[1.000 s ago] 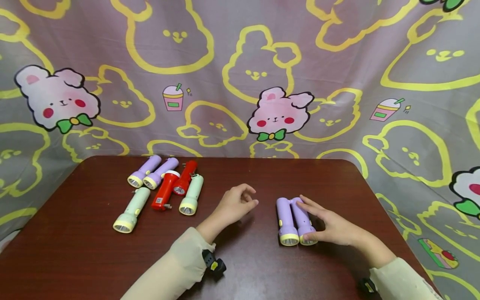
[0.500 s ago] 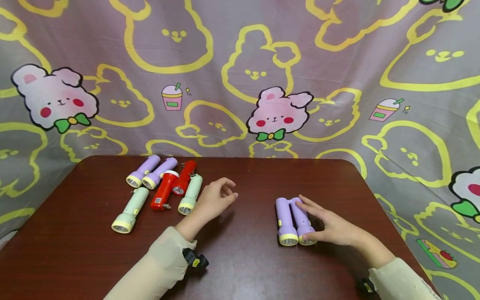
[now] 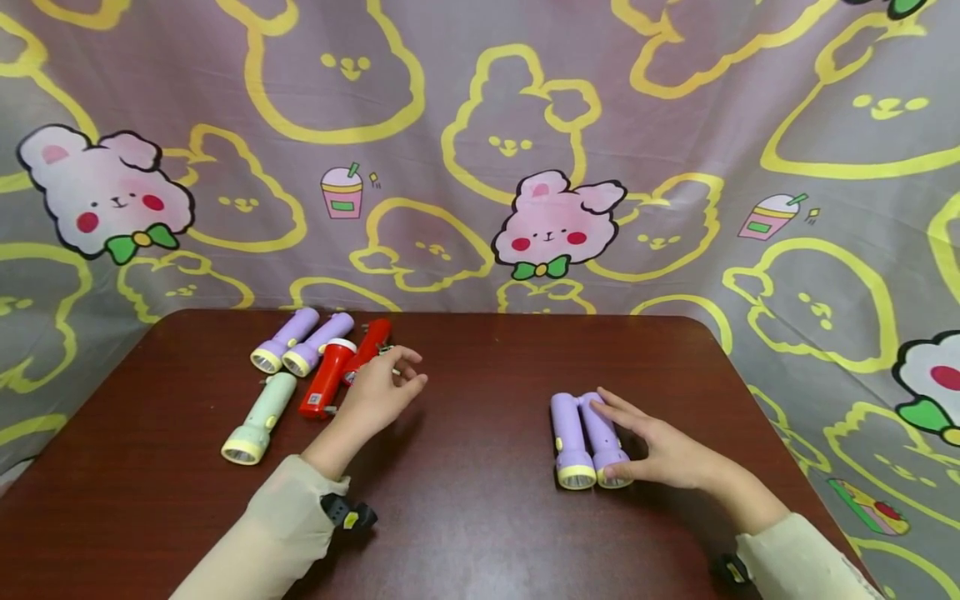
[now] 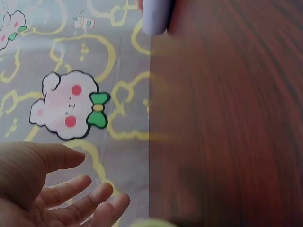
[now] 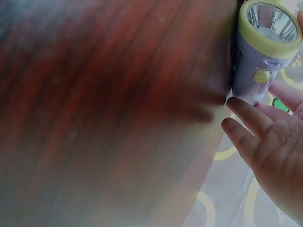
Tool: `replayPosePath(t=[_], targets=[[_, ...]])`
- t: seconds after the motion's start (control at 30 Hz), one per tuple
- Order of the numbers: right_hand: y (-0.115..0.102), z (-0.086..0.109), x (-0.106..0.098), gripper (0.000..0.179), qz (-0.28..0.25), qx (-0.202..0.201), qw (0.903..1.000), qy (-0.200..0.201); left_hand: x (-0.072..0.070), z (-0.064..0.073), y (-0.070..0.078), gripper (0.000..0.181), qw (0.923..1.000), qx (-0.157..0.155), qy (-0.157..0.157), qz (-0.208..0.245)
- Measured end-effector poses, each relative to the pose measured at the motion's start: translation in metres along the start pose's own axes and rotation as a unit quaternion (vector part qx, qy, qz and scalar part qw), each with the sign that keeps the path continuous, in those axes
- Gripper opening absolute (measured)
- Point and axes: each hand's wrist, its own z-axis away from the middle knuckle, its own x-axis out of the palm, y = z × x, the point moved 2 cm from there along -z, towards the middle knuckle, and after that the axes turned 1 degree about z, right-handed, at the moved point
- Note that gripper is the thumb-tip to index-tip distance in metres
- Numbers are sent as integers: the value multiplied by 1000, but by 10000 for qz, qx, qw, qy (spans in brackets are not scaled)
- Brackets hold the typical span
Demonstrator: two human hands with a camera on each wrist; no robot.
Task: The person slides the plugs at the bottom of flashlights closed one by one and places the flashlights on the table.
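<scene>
My right hand (image 3: pixel 667 450) rests against the right one of two purple flashlights (image 3: pixel 598 429), its fingers fairly straight along the body and the thumb by the yellow head. The other purple flashlight (image 3: pixel 570 433) lies close beside it, lens toward me. In the right wrist view a purple flashlight (image 5: pixel 258 78) shows its yellow switch beside the fingertips. My left hand (image 3: pixel 375 396), loosely curled and holding nothing, hovers at the left group, where it covers most of a pale green flashlight. A red flashlight (image 3: pixel 330 379) with a white end lies just left of it.
Another red flashlight (image 3: pixel 372 342) lies partly behind the left hand. Two more purple flashlights (image 3: pixel 285 340) (image 3: pixel 321 343) lie at the back left, and a pale green flashlight (image 3: pixel 261 417) nearer me. A patterned curtain (image 3: pixel 450 167) hangs behind the brown table (image 3: pixel 480 500).
My left hand has moved left, from the middle of the table to over the pale green flashlight beside the red ones. The right hand and the two purple flashlights by it stay put.
</scene>
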Motion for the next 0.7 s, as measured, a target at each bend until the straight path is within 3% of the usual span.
replayPosePath(t=[0.37, 0.7], targets=[[-4, 0, -2, 84, 306, 6, 9995, -20, -29, 6, -22, 31, 9992, 52, 322, -244], [-13, 0, -1, 84, 494, -122, 9987, -53, -32, 9, -37, 33, 9986, -148, 120, -500]])
